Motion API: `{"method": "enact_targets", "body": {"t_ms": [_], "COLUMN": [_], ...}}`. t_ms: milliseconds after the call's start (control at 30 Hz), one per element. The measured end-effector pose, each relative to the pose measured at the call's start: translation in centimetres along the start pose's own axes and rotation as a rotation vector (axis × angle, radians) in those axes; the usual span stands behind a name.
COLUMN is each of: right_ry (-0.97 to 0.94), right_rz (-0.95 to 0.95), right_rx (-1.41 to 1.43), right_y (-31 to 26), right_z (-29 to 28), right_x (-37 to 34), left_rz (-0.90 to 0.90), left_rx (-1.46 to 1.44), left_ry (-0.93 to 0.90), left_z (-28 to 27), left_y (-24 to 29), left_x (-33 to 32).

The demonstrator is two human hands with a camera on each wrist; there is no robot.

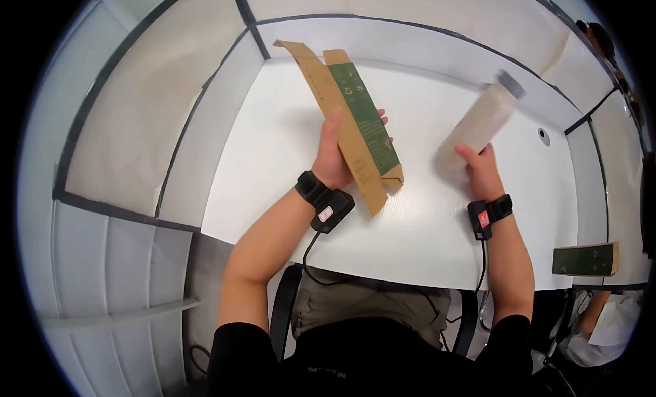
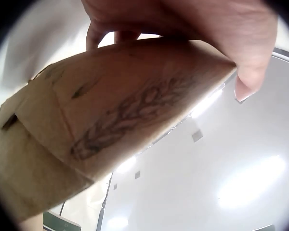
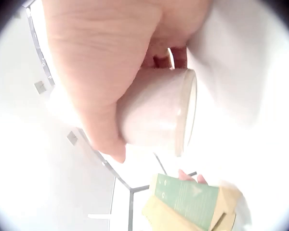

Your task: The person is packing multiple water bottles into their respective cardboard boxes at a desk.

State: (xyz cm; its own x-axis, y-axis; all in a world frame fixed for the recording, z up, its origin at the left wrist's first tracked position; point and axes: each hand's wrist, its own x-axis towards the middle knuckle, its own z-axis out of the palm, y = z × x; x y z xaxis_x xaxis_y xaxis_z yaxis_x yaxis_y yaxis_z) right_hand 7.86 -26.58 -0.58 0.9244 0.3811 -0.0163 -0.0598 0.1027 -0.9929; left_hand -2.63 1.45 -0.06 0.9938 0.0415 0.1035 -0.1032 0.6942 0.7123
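Observation:
My left hand (image 1: 331, 154) grips a long brown and green cardboard box (image 1: 365, 117), thumb on the near side and fingertips showing past the far edge. The box is tilted above the white table, with a long brown side panel and folded flaps at its near end. A dark wheat-ear print (image 2: 130, 120) runs along one brown face in the left wrist view. My right hand (image 1: 482, 173) holds a pale, whitish bottle (image 1: 480, 120) with a grey cap (image 1: 510, 85) near its base. The bottle leans up and to the right, its round bottom (image 3: 188, 113) facing the right wrist view.
Another green and brown box (image 1: 584, 260) is at the table's right front corner. A round cable hole (image 1: 544, 137) pierces the white table (image 1: 424, 240) at the right. Pale partition panels (image 1: 410, 35) enclose the back and sides. Cables hang from both wrist cameras. Another person's arm shows at lower right.

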Motion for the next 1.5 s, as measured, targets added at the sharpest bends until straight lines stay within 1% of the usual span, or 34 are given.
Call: {"method": "enact_targets", "body": {"t_ms": [33, 67, 167, 300, 333, 400, 433, 500, 533, 600, 667, 700, 800, 867, 933, 1000, 1033, 1067, 1100, 1133, 1233, 1300, 1333, 1400, 1500], "right_ry": [0.091, 0.183, 0.280, 0.344, 0.326, 0.289, 0.339, 0.445, 0.547, 0.756, 0.748, 0.762, 0.331, -0.022, -0.253, -0.346, -0.367, -0.336, -0.330, -0.320, -0.259, -0.288, -0.303, -0.369, -0.496], "right_rz": [-0.036, -0.072, -0.219, -0.212, -0.206, -0.193, -0.263, -0.413, -0.456, -0.686, -0.819, -0.880, -0.705, -0.421, -0.161, -0.065, -0.101, -0.063, -0.088, -0.116, -0.018, -0.001, 0.007, -0.077, -0.230], "right_rx": [-0.096, -0.192, -0.439, -0.537, -0.540, -0.541, -0.556, -0.585, -0.659, -0.634, -0.431, -0.428, -0.592, -0.425, -0.225, -0.296, -0.209, -0.159, -0.220, -0.278, -0.070, -0.122, -0.149, -0.148, -0.132], "right_y": [-0.3, -0.5, -0.2, -0.8, -0.6, -0.3, -0.1, 0.0, -0.1, -0.3, -0.4, -0.2, -0.6, -0.8, 0.5, -0.1, 0.1, 0.1, 0.3, 0.6, -0.2, -0.6, -0.6, 0.1, 0.9], "right_z": [-0.5, -1.2, -4.8, -6.2, -6.5, -7.1, -6.6, -5.7, -5.9, -6.5, -6.5, -6.0, -4.0, -0.1, 2.7, 5.8, 6.6, 7.7, 8.2, 8.6, 9.0, 8.2, 7.6, 6.7, 5.9], "right_x": [0.7, 1.4, 2.9, 3.3, 3.4, 3.8, 3.8, 3.2, 3.1, 2.1, 0.7, 0.1, -2.0, -2.4, -2.4, -3.4, -3.7, -4.1, -3.9, -3.6, -3.6, -3.9, -3.9, -3.7, -3.3], "left_rz": [0.012, -0.002, -0.044, -0.113, -0.138, -0.102, -0.085, -0.055, -0.035, -0.033, -0.070, -0.079, -0.103, -0.118, -0.092, -0.068, -0.064, -0.058, -0.027, -0.039, -0.094, -0.164, -0.147, -0.106, -0.097], "left_rx": [-0.008, 0.013, 0.061, 0.112, 0.132, 0.189, 0.219, 0.274, 0.301, 0.254, 0.284, 0.273, 0.251, 0.253, 0.261, 0.302, 0.297, 0.288, 0.328, 0.314, 0.263, 0.197, 0.180, 0.145, 0.088], "left_ry": [0.033, 0.003, -0.088, -0.209, -0.245, -0.226, -0.213, -0.122, -0.077, -0.029, -0.003, -0.001, 0.013, 0.024, 0.036, 0.063, 0.082, 0.104, 0.113, 0.140, 0.211, 0.282, 0.329, 0.425, 0.314], "left_z": [0.4, 0.3, 0.2, 0.2, 0.4, 0.7, 0.7, 0.9, 1.2, 1.8, 1.9, 1.8, 1.4, 1.2, 1.1, 1.1, 1.5, 1.5, 0.9, 0.6, 0.5, 1.0, 1.2, 1.3, -0.6], "left_y": [0.0, 0.1, -0.3, -0.3, -0.4, -1.0, -1.2, -1.2, -0.9, -0.3, 0.2, 0.1, -0.3, -0.8, -1.2, -1.5, -1.7, -1.8, -2.3, -2.3, -1.8, -1.0, -1.1, -1.3, -2.2], "left_x": [-0.2, -0.4, -0.5, -1.3, -1.5, -1.3, -1.1, -1.1, -1.0, -0.8, -0.6, -0.6, -0.6, -0.6, -0.6, -0.8, -0.9, -0.9, -0.8, -0.8, -0.4, -0.3, -0.2, -0.1, 0.6]}}
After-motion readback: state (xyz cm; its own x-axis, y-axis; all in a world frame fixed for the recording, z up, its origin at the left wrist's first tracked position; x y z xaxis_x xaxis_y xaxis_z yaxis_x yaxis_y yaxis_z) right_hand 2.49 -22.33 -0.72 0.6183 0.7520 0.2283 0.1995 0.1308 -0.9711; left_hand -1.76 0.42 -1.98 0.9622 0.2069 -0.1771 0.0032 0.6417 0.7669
